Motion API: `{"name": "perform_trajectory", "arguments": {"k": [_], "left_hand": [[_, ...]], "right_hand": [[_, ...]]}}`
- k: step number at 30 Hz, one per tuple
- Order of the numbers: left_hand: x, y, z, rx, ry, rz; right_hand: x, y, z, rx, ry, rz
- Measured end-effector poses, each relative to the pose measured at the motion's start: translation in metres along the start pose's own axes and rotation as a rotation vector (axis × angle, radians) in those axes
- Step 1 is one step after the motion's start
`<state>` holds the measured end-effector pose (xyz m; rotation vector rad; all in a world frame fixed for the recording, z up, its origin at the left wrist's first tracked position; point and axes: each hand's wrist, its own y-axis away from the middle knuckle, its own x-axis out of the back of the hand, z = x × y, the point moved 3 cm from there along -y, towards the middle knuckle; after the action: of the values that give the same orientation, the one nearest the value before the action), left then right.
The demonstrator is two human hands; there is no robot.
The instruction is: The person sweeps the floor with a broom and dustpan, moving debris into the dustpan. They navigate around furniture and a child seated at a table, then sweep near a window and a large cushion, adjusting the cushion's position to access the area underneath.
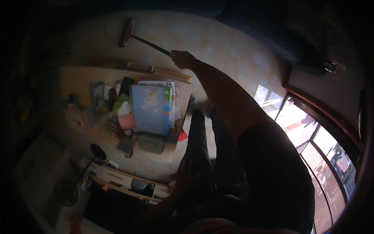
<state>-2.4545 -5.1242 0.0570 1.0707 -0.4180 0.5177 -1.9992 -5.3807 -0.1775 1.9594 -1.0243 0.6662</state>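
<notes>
My right hand point(183, 59), on an outstretched arm, is closed around the dark handle of a long-handled broom or floor squeegee point(149, 44). Its pinkish head point(127, 33) rests on or just above the marbled floor, beyond the table's far side. In deep shadow, my left hand point(188, 174) lies against my dark trouser leg near the knee; its fingers are hard to make out. Left of my legs stands a low table point(163, 156) bearing a blue picture folder or box point(149, 108) atop papers.
Also on the table are a pink tissue holder point(126, 120), small boxes point(98, 95) and a clear container point(152, 143). A narrow cabinet with drawers point(115, 177) and a dark round-based stand point(66, 193) are at lower left. Dark furniture point(263, 35) borders the floor; glazed doors point(318, 146) are at right.
</notes>
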Motion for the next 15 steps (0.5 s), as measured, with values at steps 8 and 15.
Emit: {"name": "perform_trajectory", "arguments": {"k": [8, 15], "left_hand": [[0.029, -0.016, 0.043, 0.047, -0.045, -0.049], [0.062, -0.041, 0.065, 0.052, -0.057, -0.176]], "right_hand": [[-0.031, 0.078, 0.135, -0.276, -0.111, 0.010], [-0.038, 0.459, 0.235, -0.598, -0.130, 0.047]]}}
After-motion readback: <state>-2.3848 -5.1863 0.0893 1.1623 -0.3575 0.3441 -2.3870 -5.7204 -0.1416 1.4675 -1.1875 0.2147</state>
